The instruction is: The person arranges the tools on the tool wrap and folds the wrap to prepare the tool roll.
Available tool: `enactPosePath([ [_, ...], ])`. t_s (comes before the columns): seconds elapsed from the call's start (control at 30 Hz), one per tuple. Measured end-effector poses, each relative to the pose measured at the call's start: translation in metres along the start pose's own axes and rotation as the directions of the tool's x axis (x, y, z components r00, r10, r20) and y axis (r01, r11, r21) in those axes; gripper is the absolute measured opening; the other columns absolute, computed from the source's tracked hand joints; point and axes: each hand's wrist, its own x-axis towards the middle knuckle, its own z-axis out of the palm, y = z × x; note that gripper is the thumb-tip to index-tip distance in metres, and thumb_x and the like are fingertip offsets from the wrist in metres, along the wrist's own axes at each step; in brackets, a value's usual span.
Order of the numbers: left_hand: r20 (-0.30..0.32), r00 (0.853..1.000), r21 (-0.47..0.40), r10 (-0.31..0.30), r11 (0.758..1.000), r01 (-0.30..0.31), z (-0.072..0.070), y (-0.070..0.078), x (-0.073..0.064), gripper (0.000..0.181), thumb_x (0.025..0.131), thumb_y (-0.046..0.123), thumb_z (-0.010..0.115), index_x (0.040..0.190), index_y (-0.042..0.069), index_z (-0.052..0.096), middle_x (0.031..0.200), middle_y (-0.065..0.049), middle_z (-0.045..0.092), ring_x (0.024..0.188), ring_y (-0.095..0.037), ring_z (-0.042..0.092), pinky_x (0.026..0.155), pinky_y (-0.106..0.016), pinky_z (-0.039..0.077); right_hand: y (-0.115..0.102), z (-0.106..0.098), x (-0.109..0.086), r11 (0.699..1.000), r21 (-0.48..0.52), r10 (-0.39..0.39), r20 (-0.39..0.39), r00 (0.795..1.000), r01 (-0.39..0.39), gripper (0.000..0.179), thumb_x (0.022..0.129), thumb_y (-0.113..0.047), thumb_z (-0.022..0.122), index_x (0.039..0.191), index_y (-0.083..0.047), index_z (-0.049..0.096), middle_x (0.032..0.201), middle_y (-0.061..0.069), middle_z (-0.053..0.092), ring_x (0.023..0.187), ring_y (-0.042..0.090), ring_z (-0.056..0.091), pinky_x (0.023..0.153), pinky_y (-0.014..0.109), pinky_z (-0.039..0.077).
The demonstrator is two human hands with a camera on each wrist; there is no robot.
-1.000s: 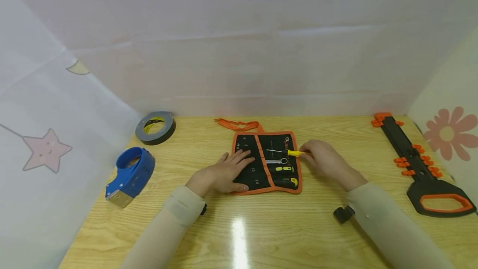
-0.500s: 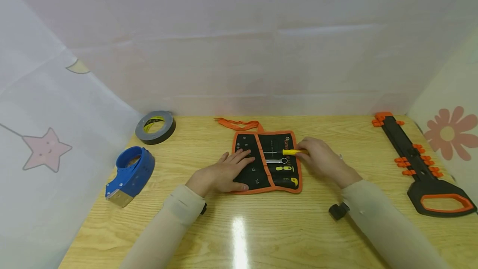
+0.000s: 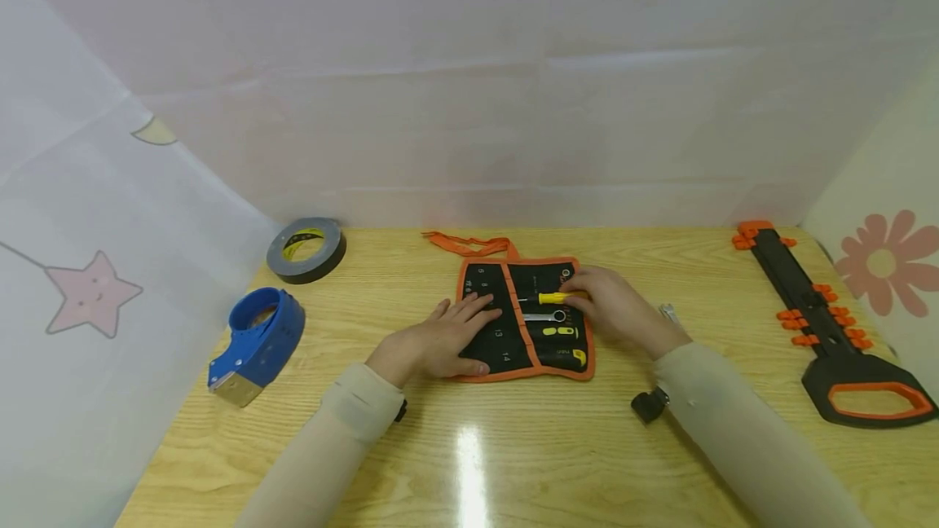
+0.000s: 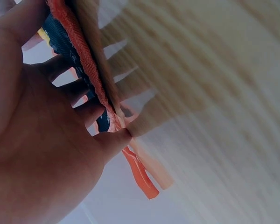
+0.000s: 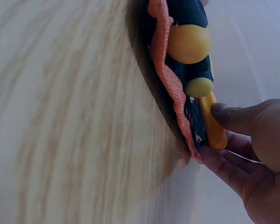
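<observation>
A black tool roll (image 3: 484, 342) with orange edging lies unrolled on the table, its left pockets numbered. My left hand (image 3: 445, 344) rests on its left part with fingers spread, holding nothing. With thumb and fingers, my right hand (image 3: 619, 310) pinches the yellow handle of a screwdriver (image 3: 552, 298) lying flat over the right part, its shaft tip at the orange middle seam. Below it, a ring-ended wrench (image 3: 541, 317) sits in a pocket, with several yellow-and-black handles further down. In the right wrist view, my thumb presses on the screwdriver handle (image 5: 214, 126).
Left on the wooden table are a roll of grey tape (image 3: 305, 251) and a blue tape dispenser (image 3: 266, 341). A black-and-orange clamp-like tool (image 3: 814, 320) lies right. A small silver wrench end (image 3: 669, 314) shows beside my right wrist. An orange tie strap (image 3: 469, 248) trails behind the roll.
My right hand has moved left with the screwdriver, whose shaft has slid under the middle seam so less of it shows. The silver wrench by my right wrist has come into view. The left hand stays.
</observation>
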Motion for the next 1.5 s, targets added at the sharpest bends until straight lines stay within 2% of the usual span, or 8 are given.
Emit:
enactPosePath([
  [0.2,0.004,1.0,-0.004,-0.004,1.0,0.004,-0.001,0.001,0.0,0.093,0.104,0.051,0.069,0.176,0.023,0.017,0.185,-0.005,0.001,0.171,-0.032,0.0,0.135,-0.066,0.007,0.001,0.004,0.006,0.999,0.011,-0.054,-0.003,0.999,0.054,0.02,0.105,-0.01,0.071,0.12,-0.002,0.081,0.115,0.013,0.076,0.105,0.031,0.07,0.093,0.051,0.06],
  [0.33,0.001,1.0,-0.008,-0.001,1.0,0.001,0.0,0.001,0.0,0.092,0.104,0.051,0.069,0.176,0.023,0.017,0.185,-0.005,0.0,0.171,-0.032,0.0,0.135,-0.066,0.007,0.0,0.005,0.008,0.999,0.022,-0.035,0.007,0.999,0.035,0.022,0.106,-0.012,0.07,0.122,-0.003,0.08,0.113,0.01,0.073,0.098,0.025,0.068,0.087,0.046,0.059],
  [0.47,0.0,1.0,-0.017,0.001,1.0,-0.001,0.0,0.0,0.0,0.093,0.104,0.05,0.07,0.175,0.023,0.017,0.185,-0.005,-0.001,0.171,-0.032,-0.001,0.135,-0.066,0.007,-0.002,0.004,0.011,0.999,0.052,0.002,0.042,0.999,-0.005,0.024,0.106,-0.014,0.07,0.125,-0.003,0.079,0.116,0.011,0.07,0.099,0.023,0.067,0.086,0.043,0.059],
  [0.63,0.002,1.0,-0.018,0.0,1.0,0.0,0.0,0.001,0.0,0.092,0.104,0.05,0.07,0.175,0.024,0.018,0.185,-0.005,-0.002,0.171,-0.033,-0.001,0.135,-0.066,0.007,-0.005,0.004,0.015,0.997,0.052,0.047,0.084,0.995,-0.051,0.026,0.104,-0.013,0.074,0.127,-0.002,0.078,0.12,0.012,0.071,0.105,0.026,0.068,0.092,0.046,0.06],
  [0.77,0.005,1.0,-0.02,-0.003,1.0,0.003,-0.001,0.001,0.0,0.093,0.104,0.05,0.071,0.175,0.024,0.017,0.185,-0.004,-0.003,0.171,-0.033,-0.002,0.135,-0.066,0.006,-0.005,0.006,0.018,0.997,0.045,0.054,0.081,0.995,-0.058,0.026,0.103,-0.013,0.075,0.127,-0.003,0.076,0.122,0.014,0.073,0.109,0.029,0.069,0.096,0.049,0.06],
  [1.0,0.005,1.0,-0.027,0.003,1.0,-0.003,0.001,-0.001,0.002,0.093,0.104,0.049,0.07,0.175,0.024,0.017,0.184,-0.004,-0.004,0.171,-0.033,-0.002,0.135,-0.066,0.006,-0.004,0.01,0.021,0.999,0.047,0.0,0.052,0.999,-0.003,0.02,0.105,-0.012,0.072,0.121,-0.004,0.08,0.114,0.01,0.076,0.106,0.028,0.07,0.095,0.049,0.059],
  [1.23,0.01,1.0,-0.031,0.001,1.0,0.0,0.0,-0.001,0.003,0.093,0.104,0.051,0.07,0.175,0.025,0.016,0.184,-0.003,-0.004,0.171,-0.032,-0.003,0.135,-0.065,0.005,-0.007,0.014,0.027,0.998,0.048,-0.043,0.061,0.997,0.04,0.021,0.105,-0.012,0.071,0.122,-0.004,0.081,0.112,0.009,0.074,0.101,0.026,0.07,0.091,0.046,0.06],
  [1.5,0.012,1.0,-0.038,0.001,0.999,0.0,0.0,-0.002,0.003,0.092,0.104,0.05,0.07,0.175,0.024,0.017,0.184,-0.003,-0.004,0.171,-0.031,-0.003,0.135,-0.065,0.005,-0.007,0.014,0.027,0.997,0.063,0.027,0.078,0.997,-0.032,0.023,0.105,-0.015,0.072,0.125,-0.005,0.079,0.116,0.011,0.073,0.105,0.027,0.068,0.094,0.048,0.058],
])
